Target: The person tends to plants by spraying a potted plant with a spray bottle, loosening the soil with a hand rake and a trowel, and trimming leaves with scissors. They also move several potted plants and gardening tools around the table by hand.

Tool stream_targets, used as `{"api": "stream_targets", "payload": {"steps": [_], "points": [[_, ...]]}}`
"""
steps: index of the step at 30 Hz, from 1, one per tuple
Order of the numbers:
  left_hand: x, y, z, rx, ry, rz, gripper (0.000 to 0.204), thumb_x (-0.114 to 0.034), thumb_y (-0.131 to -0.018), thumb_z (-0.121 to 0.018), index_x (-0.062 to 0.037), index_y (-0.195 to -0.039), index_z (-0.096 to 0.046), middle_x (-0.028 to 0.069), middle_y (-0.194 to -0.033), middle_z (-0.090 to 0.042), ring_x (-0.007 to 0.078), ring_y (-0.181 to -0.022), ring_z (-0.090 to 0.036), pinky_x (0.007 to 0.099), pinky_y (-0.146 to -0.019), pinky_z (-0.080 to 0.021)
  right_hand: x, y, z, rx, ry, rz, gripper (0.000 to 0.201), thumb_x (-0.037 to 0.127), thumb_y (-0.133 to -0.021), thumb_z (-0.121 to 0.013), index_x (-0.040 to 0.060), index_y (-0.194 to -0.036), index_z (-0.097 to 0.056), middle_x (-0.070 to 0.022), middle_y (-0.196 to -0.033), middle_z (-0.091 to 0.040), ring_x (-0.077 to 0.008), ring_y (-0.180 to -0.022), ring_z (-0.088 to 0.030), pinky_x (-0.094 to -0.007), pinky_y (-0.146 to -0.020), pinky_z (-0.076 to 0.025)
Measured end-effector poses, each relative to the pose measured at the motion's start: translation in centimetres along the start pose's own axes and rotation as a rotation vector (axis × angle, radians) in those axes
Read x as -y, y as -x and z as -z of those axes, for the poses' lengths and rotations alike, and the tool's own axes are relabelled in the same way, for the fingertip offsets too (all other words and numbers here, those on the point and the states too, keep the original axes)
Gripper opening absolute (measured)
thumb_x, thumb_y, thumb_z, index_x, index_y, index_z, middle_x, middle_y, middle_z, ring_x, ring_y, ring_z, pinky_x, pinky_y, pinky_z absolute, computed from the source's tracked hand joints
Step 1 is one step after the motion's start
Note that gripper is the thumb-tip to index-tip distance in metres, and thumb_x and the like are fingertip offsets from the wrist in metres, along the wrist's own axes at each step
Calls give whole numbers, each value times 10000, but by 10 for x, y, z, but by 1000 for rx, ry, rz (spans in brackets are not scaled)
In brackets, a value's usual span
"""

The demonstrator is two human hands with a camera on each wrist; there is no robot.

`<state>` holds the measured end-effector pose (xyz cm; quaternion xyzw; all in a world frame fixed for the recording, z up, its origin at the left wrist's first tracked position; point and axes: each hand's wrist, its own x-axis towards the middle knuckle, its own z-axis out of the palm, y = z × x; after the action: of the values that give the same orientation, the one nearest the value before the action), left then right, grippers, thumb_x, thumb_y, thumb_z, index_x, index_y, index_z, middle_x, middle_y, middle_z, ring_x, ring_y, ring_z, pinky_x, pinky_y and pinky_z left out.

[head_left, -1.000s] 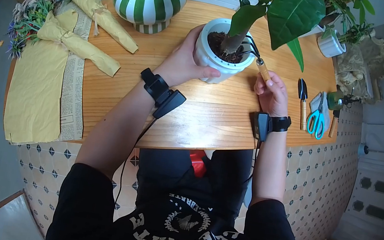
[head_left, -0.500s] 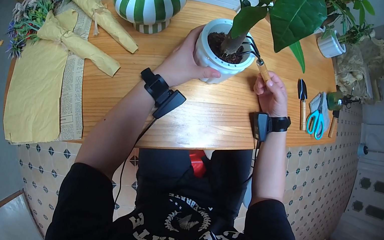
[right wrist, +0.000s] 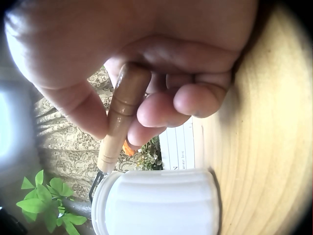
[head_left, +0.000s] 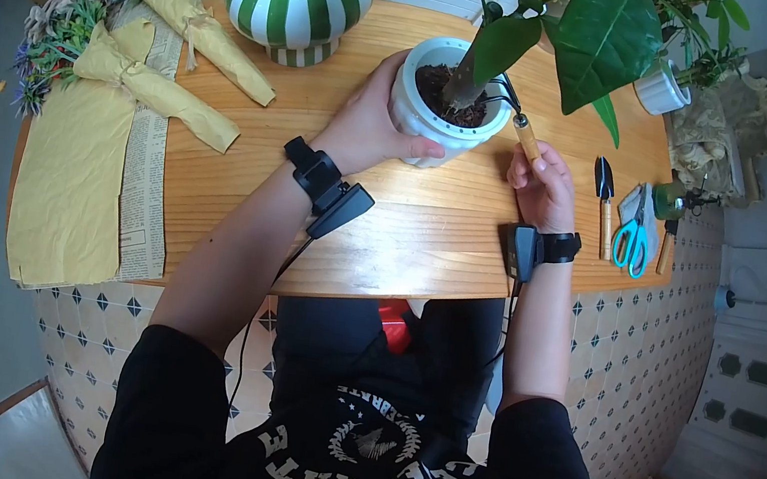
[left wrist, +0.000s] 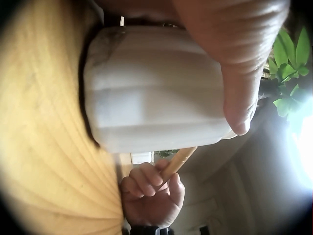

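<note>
A white ribbed pot (head_left: 433, 134) with dark soil (head_left: 436, 86) and a thick-stemmed leafy plant stands on the wooden table. My left hand (head_left: 372, 126) grips its left side, the thumb lying across the front below the rim; in the left wrist view the thumb (left wrist: 239, 93) rests on the pot wall (left wrist: 151, 88). My right hand (head_left: 544, 187) pinches the wooden handle (head_left: 527, 140) of a small rake between thumb and fingers, its black tines reaching over the pot's right rim to the soil. The right wrist view shows the handle (right wrist: 120, 115) tilted beside the pot (right wrist: 161, 205).
A green-striped vase (head_left: 299, 7) stands at the back left. Paper-wrapped flower bundles (head_left: 163, 101) lie on the left. A small black trowel (head_left: 605, 190), blue-handled scissors (head_left: 632, 246) and a green bottle (head_left: 669, 201) are on the right. Another white pot (head_left: 662, 91) stands behind them.
The plant's stem and leaves have shifted slightly to the right. The rake and both hands have barely moved, and their holds are the same.
</note>
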<state>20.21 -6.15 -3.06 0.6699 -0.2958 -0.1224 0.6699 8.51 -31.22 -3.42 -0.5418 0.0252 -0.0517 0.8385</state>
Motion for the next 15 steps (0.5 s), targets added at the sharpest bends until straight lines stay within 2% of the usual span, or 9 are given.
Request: {"api": "stream_targets", "payload": {"steps": [15], "points": [[5, 0, 2, 46, 123, -23, 1089, -245, -577, -869, -1, -1401, -199, 184, -1359, -411, 265, -1278, -399, 375, -1064, -335, 0, 0, 1, 18, 10, 4, 256, 152, -869, -566, -33, -1045, -585, -23, -783, -553, -95, -681, -488, -230, -629, -408]]}}
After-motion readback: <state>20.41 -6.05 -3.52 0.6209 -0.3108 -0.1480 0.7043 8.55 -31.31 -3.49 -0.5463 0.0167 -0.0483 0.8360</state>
